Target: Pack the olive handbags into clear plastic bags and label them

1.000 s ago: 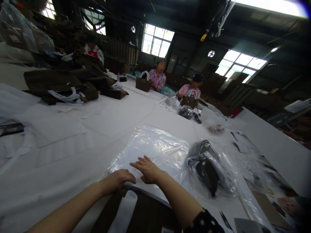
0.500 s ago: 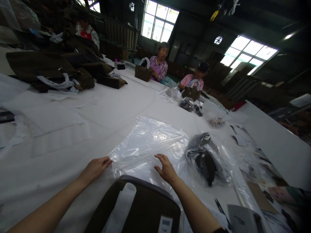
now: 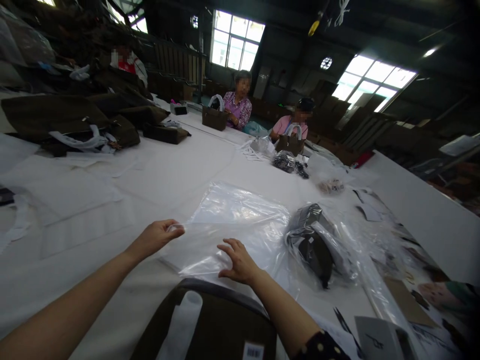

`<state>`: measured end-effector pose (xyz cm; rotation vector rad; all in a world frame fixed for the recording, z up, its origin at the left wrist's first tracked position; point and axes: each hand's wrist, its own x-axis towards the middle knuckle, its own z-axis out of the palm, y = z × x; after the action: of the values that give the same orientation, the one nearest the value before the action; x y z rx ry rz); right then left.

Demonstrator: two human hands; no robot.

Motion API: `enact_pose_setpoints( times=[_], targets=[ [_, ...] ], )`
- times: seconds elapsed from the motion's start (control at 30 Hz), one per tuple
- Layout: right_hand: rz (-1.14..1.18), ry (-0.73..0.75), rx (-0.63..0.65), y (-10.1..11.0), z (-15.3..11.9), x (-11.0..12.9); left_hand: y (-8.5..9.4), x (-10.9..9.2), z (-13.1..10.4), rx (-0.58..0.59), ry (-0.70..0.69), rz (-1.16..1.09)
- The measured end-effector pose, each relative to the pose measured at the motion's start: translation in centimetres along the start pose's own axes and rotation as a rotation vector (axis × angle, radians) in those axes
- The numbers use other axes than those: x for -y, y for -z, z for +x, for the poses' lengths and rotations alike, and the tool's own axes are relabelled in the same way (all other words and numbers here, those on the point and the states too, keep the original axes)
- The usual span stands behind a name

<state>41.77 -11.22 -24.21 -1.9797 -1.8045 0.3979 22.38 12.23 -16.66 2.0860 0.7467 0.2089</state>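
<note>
A clear plastic bag (image 3: pixel 240 210) lies spread on the white table in front of me. My left hand (image 3: pixel 159 239) pinches the near left edge of its upper layer and holds it raised. Over the bag's near part, my right hand (image 3: pixel 238 262) has its fingers spread and curved; whether it touches the plastic I cannot tell. Closest to me is a dark brown handbag (image 3: pixel 221 320) with a white-wrapped handle and a barcode label, its lower part cut off by the frame edge. To the right sits another dark bag (image 3: pixel 317 250) inside clear plastic.
Scissors (image 3: pixel 347 327) and a grey box (image 3: pixel 378 340) lie at the near right. Several brown bags (image 3: pixel 71 120) are piled at the far left. Across the table (image 3: pixel 180 175), two people handle brown handbags; another person is farther back left. Someone's arm (image 3: pixel 442 295) reaches in at right.
My left hand has lifted the bag's edge up and slightly right, away from me. My right hand has shifted left and a little nearer, fingers still spread.
</note>
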Motion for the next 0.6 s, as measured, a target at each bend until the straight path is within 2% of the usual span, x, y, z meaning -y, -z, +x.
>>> enact_pose_setpoints(
  times=[0.1, 0.17, 0.33, 0.4, 0.47, 0.6],
  targets=[
    [0.123, 0.045, 0.015, -0.9, -1.9, -0.9, 0.7, 0.3, 0.6, -0.048, -0.031, 0.269],
    [0.182, -0.017, -0.045, -1.0, -3.1, -1.7, 0.4, 1.2, 0.8, -0.02, -0.057, 0.362],
    [0.292, -0.313, -0.427, 0.7, -5.9, -4.6, -1.4, 3.1, 0.6, 0.046, -0.054, 0.341],
    [0.337, -0.386, -0.525, 1.7, -7.6, -5.5, -1.9, 3.1, 0.4, 0.119, -0.102, 0.357],
    [0.385, -0.42, -0.533, 2.6, -9.7, -5.8, -2.3, 2.9, 0.2, 0.213, -0.206, 0.398],
    [0.474, -0.453, -0.429, 3.5, -13.7, -4.5, -3.2, 2.6, 0.2, 0.315, -0.445, 0.496]
  ],
)
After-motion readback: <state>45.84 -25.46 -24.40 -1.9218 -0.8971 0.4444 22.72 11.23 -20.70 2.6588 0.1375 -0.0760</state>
